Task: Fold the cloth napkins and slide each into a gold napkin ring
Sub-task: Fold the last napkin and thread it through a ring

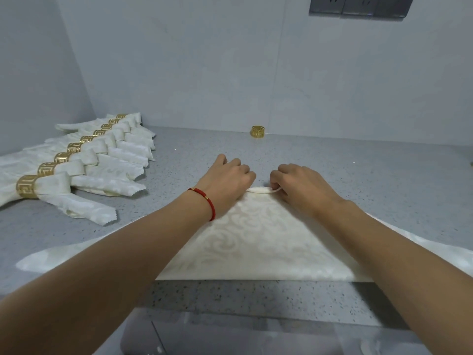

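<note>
Nearest the viewer, at 6 o'clock, a cream napkin (256, 242) lay flat on the grey counter (332, 165), its broad edge near and its apex pointing toward 12 o'clock. At that apex the left hand (227, 183) and right hand (299, 185) each pinched the tip, apparently to begin rolling it back. Farther off, at 10 o'clock, finished napkins (84, 162) were ranked in rings; at 12 o'clock one spare gold ring (257, 131) stood against the wall.
</note>
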